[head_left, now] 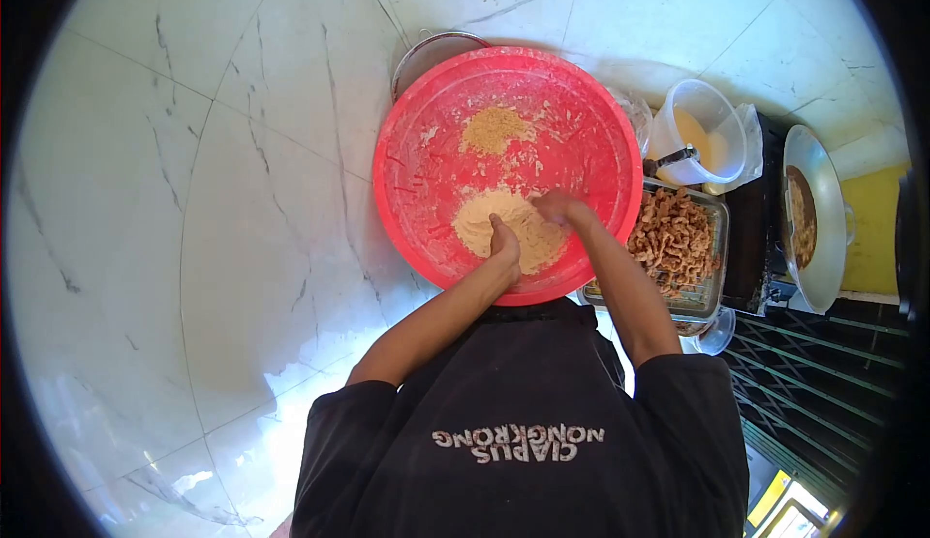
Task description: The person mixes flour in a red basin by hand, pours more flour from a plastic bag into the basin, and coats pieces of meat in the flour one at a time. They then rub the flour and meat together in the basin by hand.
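A large red basin (412, 238) holds a mound of pale flour (478, 211) in its near half and a smaller patch of yellowish crumbs (496, 130) in its far half. At the left-centre of the mound is my left hand (504, 245), its fingertips at the flour; whether they hold any is hidden. My right hand (556, 208) touches the mound's right upper edge, its fingers blurred and partly lost against the flour.
Right of the basin, a metal tray (719, 247) holds fried pieces (673, 238). Behind it stands a clear tub (734, 117) with yellowish liquid. Farther right, a wok (823, 238) sits beside a black stove (751, 238). A metal-rimmed sieve (431, 49) shows behind the basin.
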A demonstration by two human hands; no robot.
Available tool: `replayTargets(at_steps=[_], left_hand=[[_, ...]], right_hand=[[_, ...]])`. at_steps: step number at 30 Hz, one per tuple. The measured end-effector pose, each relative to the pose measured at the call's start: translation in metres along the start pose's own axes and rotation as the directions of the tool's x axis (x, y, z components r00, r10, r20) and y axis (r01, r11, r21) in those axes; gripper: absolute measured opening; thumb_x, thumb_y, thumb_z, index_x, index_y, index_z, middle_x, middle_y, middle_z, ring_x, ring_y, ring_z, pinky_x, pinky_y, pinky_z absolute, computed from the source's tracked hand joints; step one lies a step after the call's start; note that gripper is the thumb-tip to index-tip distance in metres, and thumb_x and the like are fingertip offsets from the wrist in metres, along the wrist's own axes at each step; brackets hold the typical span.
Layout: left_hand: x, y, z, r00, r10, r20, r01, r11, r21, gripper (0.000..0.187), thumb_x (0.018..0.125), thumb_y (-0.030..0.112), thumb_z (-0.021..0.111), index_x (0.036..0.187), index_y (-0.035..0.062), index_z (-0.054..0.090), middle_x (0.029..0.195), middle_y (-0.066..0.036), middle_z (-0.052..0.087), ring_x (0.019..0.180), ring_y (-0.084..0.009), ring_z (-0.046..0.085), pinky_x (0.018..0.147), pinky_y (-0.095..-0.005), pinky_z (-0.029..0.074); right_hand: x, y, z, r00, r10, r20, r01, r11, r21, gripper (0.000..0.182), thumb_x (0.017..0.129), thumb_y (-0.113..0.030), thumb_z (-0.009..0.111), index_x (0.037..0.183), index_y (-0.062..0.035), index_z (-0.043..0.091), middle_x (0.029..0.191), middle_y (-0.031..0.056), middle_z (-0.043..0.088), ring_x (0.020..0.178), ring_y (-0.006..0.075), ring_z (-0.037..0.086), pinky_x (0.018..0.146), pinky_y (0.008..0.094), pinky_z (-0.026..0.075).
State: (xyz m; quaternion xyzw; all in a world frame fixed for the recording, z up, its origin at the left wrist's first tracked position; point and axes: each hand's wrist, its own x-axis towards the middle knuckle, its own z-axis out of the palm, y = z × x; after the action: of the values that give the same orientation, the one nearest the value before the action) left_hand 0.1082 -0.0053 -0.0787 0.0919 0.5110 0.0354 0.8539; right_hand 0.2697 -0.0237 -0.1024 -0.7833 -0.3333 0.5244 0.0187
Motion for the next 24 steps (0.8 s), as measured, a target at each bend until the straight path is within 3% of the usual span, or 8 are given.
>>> replayTargets(at_steps=[3,6,9,12,15,19,22,24], left_hand=[[0.009,0.001,0.014,0.996,-0.048,-0.074,0.051,0.998,0.047,0.086,0.1,0.068,0.004,0.145,0.0056,0.043,0.127,-0.019,0.064,0.115,-0.034,0.065,0.097,-0.0493,0.055],[-0.021,-0.004,0.022,0.999,0.034,-0.013,-0.033,0.999,0.039,0.089,0.099,0.068,0.002,0.145,0.0034,0.043,0.127,-0.021,0.064,0.116,-0.0336,0.065,0.097,-0.0474,0.056],[-0.063,0.007,0.03,0.997,0.065,0.036,-0.067,0.997,0.035,0.091,0.099,0.068,0.0,0.146,0.0029,0.042,0.129,-0.022,0.063,0.119,-0.0348,0.063,0.099,-0.0466,0.055],[-0.054,0.014,0.027,1.0,0.009,0.018,-0.009,1.0,0.004,0.086,0.099,0.068,0.003,0.146,0.0072,0.041,0.131,-0.018,0.062,0.119,-0.0356,0.062,0.099,-0.0507,0.053],[-0.022,0.005,0.02,0.999,0.013,-0.045,-0.011,0.999,0.049,0.087,0.099,0.068,0.004,0.144,0.0044,0.044,0.127,-0.02,0.064,0.114,-0.0351,0.065,0.096,-0.0477,0.056],[0.006,-0.003,0.021,0.98,0.116,-0.164,-0.099,0.989,0.108,0.087,0.1,0.068,0.007,0.142,0.0016,0.045,0.122,-0.021,0.066,0.106,-0.0331,0.069,0.089,-0.0431,0.06],[-0.014,-0.002,0.012,0.991,0.131,-0.028,-0.131,0.991,0.02,0.085,0.101,0.068,0.011,0.145,0.0017,0.042,0.121,-0.019,0.067,0.104,-0.0325,0.07,0.086,-0.0415,0.061],[-0.005,-0.001,-0.012,0.989,0.119,0.086,-0.129,0.984,0.127,0.089,0.097,0.073,0.009,0.151,0.0064,0.032,0.146,-0.02,0.05,0.129,-0.0336,0.056,0.099,-0.0497,0.054]], right_hand=[[-0.037,-0.031,0.014,0.994,0.049,0.096,-0.058,0.994,0.095,0.065,0.099,-0.052,0.043,0.125,0.004,0.063,0.126,0.0248,0.065,0.116,0.0377,0.063,0.098,0.0455,0.05],[-0.027,-0.023,0.018,0.994,0.03,0.106,-0.04,0.995,0.09,0.065,0.099,-0.052,0.044,0.125,0.0034,0.064,0.126,0.0233,0.065,0.115,0.0367,0.064,0.099,0.044,0.049],[-0.059,-0.037,-0.014,0.981,0.176,0.076,-0.188,0.962,0.2,0.064,0.099,-0.053,0.044,0.124,0.003,0.064,0.127,0.0239,0.065,0.117,0.037,0.063,0.101,0.0445,0.047],[0.003,0.008,-0.004,0.997,-0.027,-0.076,0.018,0.993,-0.119,0.063,0.098,-0.052,0.046,0.125,0.0026,0.064,0.129,0.0238,0.064,0.118,0.0375,0.062,0.102,0.0444,0.047],[-0.004,0.001,0.013,0.999,-0.021,-0.05,0.02,1.0,-0.021,0.062,0.097,-0.05,0.048,0.126,0.0028,0.063,0.131,0.0261,0.062,0.12,0.0389,0.061,0.102,0.044,0.047],[-0.017,-0.019,0.032,1.0,0.012,0.02,-0.016,0.974,0.228,0.066,0.097,-0.05,0.048,0.126,0.0083,0.062,0.129,0.0298,0.062,0.119,0.039,0.062,0.096,0.0459,0.05],[-0.04,-0.024,0.005,0.998,0.021,0.058,-0.04,0.942,0.335,0.065,0.098,-0.055,0.048,0.12,0.004,0.064,0.107,0.0211,0.066,0.096,0.0304,0.064,0.076,0.0494,0.053],[-0.034,-0.016,-0.008,0.993,0.035,0.115,-0.072,0.94,0.334,0.061,0.098,-0.055,0.049,0.123,-0.0011,0.065,0.11,0.0221,0.066,0.096,0.0304,0.065,0.077,0.0507,0.053]])
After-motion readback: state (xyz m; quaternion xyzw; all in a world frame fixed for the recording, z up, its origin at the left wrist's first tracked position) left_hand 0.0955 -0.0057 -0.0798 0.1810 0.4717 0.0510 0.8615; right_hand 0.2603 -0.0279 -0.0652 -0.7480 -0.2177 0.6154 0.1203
